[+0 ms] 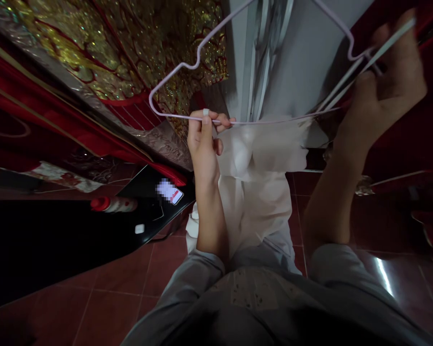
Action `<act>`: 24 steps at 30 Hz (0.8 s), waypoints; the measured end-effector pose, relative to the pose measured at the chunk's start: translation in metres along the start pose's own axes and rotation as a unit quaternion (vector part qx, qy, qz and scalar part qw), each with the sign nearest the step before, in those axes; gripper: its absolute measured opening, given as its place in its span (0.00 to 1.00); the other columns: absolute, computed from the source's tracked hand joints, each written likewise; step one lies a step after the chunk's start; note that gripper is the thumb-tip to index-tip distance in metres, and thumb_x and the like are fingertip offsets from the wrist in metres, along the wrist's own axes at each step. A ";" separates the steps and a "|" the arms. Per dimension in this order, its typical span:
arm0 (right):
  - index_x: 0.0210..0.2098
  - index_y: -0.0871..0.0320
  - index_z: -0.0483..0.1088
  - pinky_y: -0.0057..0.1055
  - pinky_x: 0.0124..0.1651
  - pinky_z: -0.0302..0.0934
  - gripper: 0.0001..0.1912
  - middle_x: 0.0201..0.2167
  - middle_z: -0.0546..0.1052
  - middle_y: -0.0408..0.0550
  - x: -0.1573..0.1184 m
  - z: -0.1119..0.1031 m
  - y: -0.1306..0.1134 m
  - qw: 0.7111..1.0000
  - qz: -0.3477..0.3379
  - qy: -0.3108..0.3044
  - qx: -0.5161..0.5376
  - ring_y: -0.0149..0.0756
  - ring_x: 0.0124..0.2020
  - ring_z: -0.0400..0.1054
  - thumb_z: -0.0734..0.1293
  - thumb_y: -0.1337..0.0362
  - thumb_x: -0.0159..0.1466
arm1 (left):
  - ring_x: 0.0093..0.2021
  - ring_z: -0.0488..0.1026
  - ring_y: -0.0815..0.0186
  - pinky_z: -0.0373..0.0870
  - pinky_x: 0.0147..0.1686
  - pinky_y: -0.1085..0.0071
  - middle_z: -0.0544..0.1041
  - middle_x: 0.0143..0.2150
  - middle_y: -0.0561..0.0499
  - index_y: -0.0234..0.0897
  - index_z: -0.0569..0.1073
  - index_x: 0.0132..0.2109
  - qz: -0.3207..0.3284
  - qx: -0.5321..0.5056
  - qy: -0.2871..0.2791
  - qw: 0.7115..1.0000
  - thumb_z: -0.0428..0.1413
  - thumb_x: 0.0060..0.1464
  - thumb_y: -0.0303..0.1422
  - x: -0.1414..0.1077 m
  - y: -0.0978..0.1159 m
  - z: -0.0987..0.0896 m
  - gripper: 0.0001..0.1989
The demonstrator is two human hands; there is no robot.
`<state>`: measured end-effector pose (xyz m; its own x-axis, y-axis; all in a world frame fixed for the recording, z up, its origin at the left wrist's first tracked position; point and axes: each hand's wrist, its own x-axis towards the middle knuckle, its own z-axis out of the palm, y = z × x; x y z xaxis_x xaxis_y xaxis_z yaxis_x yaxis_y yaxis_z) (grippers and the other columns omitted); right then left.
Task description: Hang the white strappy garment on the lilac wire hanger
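A pale pink wire hanger point(151, 97) stretches across the upper middle, its top cut off by the frame edge. Fingers of my left hand point(204, 137) are closed around its lower bar, left of centre; a small white band shows on that hand. At the hanger's right end, my right hand point(391, 91) is closed on a white strap point(393, 42), pulled up beside the hanger's notch. From the lower bar's right part, more strap runs down toward a white garment point(263, 192), which hangs in front of my body below the hanger. How the strap meets the garment is blurred.
Left of me is a black tabletop point(75, 240) with a lit phone point(173, 192), a red-capped bottle point(115, 204) and a small white case point(139, 228). Gold sequined clothing point(147, 43) and red garments point(57, 110) hang close by. Tiled floor point(115, 307) lies below.
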<state>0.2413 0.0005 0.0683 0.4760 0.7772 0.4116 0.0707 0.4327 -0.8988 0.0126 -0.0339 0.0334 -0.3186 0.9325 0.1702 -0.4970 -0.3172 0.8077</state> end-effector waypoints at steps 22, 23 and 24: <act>0.53 0.48 0.77 0.44 0.44 0.75 0.18 0.37 0.79 0.49 -0.027 -0.004 0.056 0.973 -0.206 0.014 -0.103 0.42 0.39 0.78 0.69 0.45 0.72 | 0.61 0.80 0.59 0.72 0.38 0.68 0.86 0.50 0.53 0.44 0.80 0.43 0.155 0.063 0.195 0.966 0.56 0.64 0.21 0.022 -0.012 -0.047 0.13; 0.53 0.48 0.77 0.44 0.44 0.75 0.18 0.37 0.79 0.49 -0.026 -0.005 0.057 0.972 -0.206 0.014 -0.110 0.42 0.39 0.78 0.69 0.45 0.72 | 0.64 0.79 0.58 0.74 0.44 0.65 0.86 0.50 0.55 0.44 0.81 0.43 0.174 0.072 0.200 0.962 0.57 0.66 0.21 0.029 -0.007 -0.054 0.12; 0.54 0.48 0.76 0.44 0.44 0.75 0.18 0.36 0.79 0.48 -0.024 -0.005 0.058 0.972 -0.206 0.009 -0.116 0.41 0.38 0.77 0.68 0.45 0.73 | 0.66 0.77 0.57 0.74 0.51 0.61 0.87 0.49 0.56 0.44 0.81 0.44 0.192 0.076 0.186 0.961 0.58 0.69 0.23 0.035 -0.001 -0.060 0.11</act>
<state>0.2385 0.0042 0.0054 0.3813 0.5508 0.7424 0.4530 0.5887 -0.6694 -0.0469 -0.0112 0.0049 -0.7354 0.6169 0.2804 -0.1715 -0.5698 0.8037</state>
